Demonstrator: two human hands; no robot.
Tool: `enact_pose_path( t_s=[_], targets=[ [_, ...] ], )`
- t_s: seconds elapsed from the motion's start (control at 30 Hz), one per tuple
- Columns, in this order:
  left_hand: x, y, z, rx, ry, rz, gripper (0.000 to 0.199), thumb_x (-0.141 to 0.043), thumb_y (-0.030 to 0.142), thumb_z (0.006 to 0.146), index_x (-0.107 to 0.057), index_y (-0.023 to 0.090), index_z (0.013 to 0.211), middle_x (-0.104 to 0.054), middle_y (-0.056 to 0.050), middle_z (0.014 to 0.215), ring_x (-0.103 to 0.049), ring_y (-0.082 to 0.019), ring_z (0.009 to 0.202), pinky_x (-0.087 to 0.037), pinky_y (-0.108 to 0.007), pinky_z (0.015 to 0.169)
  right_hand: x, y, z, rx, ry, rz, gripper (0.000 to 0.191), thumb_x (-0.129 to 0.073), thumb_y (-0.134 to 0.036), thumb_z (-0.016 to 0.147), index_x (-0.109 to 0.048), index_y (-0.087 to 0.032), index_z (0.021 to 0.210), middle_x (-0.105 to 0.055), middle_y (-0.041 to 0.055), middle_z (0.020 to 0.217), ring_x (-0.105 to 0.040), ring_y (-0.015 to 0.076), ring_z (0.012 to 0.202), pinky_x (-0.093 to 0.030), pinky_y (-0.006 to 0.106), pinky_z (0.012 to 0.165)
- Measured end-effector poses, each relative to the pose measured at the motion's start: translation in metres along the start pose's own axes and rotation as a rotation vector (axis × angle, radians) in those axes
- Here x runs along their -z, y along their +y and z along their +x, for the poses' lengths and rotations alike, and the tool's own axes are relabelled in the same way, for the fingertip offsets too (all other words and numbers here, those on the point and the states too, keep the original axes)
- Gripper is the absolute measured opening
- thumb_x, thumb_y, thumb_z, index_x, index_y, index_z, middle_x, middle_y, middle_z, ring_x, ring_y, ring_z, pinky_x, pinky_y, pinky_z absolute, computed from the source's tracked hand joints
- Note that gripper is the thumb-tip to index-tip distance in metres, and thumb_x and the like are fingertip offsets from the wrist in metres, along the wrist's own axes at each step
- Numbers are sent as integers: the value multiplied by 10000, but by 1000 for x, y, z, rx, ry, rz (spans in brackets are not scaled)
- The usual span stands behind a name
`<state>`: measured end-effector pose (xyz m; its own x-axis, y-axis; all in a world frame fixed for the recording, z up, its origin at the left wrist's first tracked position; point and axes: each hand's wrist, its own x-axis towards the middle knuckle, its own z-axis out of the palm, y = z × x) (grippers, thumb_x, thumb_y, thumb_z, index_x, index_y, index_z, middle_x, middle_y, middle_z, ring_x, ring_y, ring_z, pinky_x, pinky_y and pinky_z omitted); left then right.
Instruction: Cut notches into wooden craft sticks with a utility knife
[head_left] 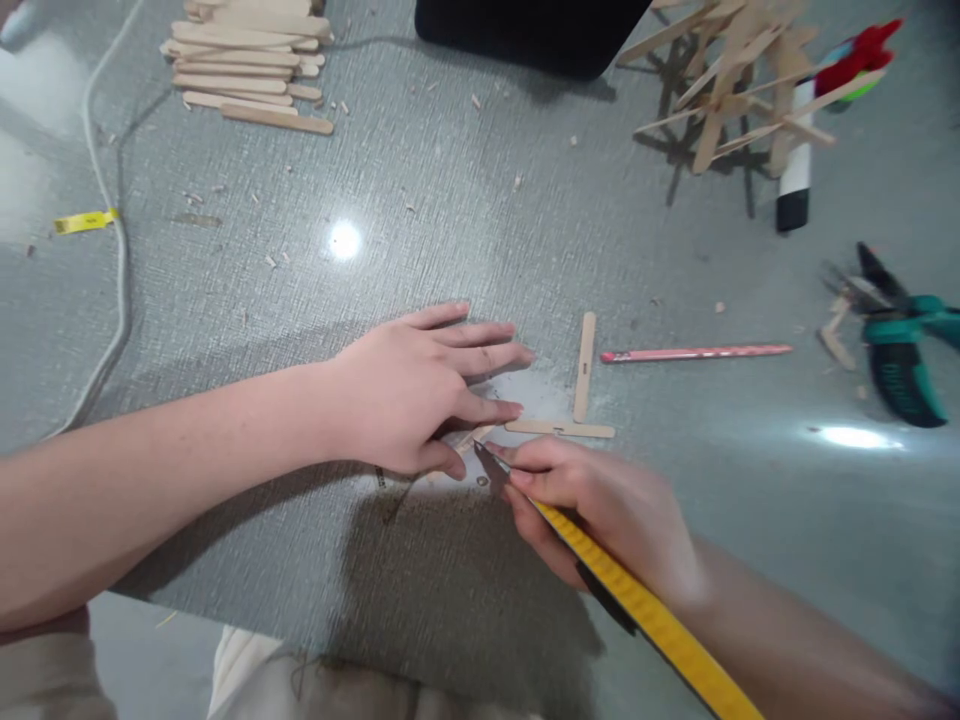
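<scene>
My left hand (416, 390) lies flat with its fingers spread, over a pale area of the table. Between its thumb and index finger shows part of a wooden craft stick (478, 437), mostly hidden under the hand. My right hand (600, 510) is closed around a yellow utility knife (645, 610), whose blade tip meets that stick. Just beyond the knife, a notched craft stick (581, 430) lies sideways, close to the left index fingertip. A second marked craft stick (585, 365) points away from it, almost at a right angle.
A pink pencil (697, 354) lies to the right, before green-handled pliers (904, 330). At the back are a pile of craft sticks (247, 60), a black object (525, 30), a stick structure (739, 95) and a white marker (796, 165). A white cable (120, 270) runs along the left.
</scene>
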<state>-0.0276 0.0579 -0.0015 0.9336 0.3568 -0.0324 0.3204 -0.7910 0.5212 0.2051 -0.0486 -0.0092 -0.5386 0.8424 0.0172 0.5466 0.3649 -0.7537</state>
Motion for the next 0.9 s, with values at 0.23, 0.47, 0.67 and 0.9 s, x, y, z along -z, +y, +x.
enact_pose_path(
  t_s=[0.23,0.47,0.67,0.9],
  targets=[
    [-1,-1,-1,-12,8,4,580,-728,534,815,-618,287,1329,-400,-84,1568,-325,-304,1482,-182,-521,1236,4,-6,8,109,21,-46,210,-529,-92,897,-545,-214,727,-661,-2,696,-584,88,516,-446,199,465],
    [1,-2,0,-19,3,-3,594,-748,518,798,-621,282,1328,-401,-92,1566,-334,-329,1474,-202,-551,1226,4,-7,13,128,193,4,232,-575,-45,836,-542,-244,952,-728,24,838,-730,151,689,-561,227,568],
    [1,-2,-1,-30,24,-9,578,-735,504,806,-625,272,1324,-416,-92,1557,-350,-334,1466,-206,-554,1223,4,-6,14,133,214,3,249,-611,-92,832,-546,-270,994,-759,47,910,-761,199,779,-610,271,604],
    [-2,-4,-3,-77,48,27,549,-683,518,845,-620,242,1315,-439,-109,1540,-368,-321,1456,-212,-533,1211,12,-5,12,148,260,25,284,-590,-73,795,-544,-268,995,-751,25,814,-749,180,698,-618,272,591]
  ],
)
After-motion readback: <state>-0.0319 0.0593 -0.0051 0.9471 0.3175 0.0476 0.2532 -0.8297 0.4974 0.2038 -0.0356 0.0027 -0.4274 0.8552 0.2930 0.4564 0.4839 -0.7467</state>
